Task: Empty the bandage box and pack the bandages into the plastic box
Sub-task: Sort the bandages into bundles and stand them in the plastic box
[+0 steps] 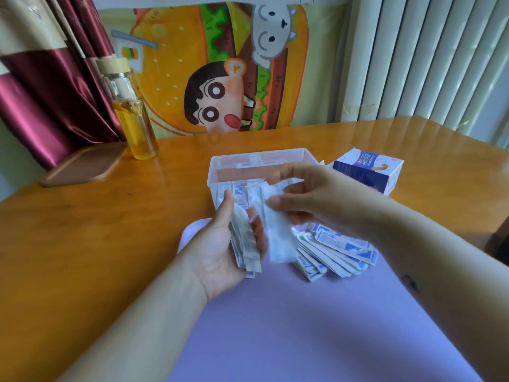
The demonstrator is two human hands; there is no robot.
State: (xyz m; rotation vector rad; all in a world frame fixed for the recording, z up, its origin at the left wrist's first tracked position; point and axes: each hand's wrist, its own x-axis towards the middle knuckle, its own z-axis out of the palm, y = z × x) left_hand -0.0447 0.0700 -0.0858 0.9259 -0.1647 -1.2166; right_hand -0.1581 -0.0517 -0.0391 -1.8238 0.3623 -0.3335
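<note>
The left hand (220, 244) clamps a stack (243, 244) of bandages; the right hand (311, 197) pinches a blurred strip (278, 235). Box (256, 166) at 12 o'clock, pile (336, 252) at 3. Strips look light, floppy, slippery: grip mid-length, squared.

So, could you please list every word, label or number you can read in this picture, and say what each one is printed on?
Nothing here can be read with certainty.
Bandage box: a white brand logo and a smaller line on its blue face, too blurred to read.
Loose bandages on the purple mat: blue print on the wrappers, too small to read.
Bandages in the left hand and right hand: blurred by motion.
Cartoon cloth, bottle and plastic box: no text seen.
</note>
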